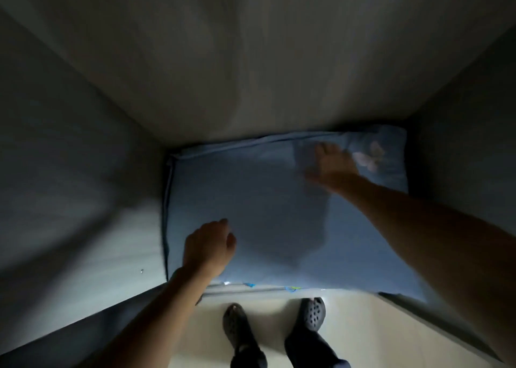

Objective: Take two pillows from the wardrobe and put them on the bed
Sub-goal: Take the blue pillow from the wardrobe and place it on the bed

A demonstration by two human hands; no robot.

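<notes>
The single head-worn camera is looking steeply down and forward from standing height into the dim wardrobe (251, 60), its wide angle bending the side walls outward at the left and right edges. It is sitting close enough that the pillow (265, 214) is filling the middle, with both forearms entering from the near edge. At the near bottom it is taking in the pale floor (273, 311) and the person's feet.

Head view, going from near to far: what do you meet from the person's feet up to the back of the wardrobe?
Clogs on the floor → left hand near the blue pillow's front edge → right hand farther in → butterfly print → wardrobe back panel.
</notes>
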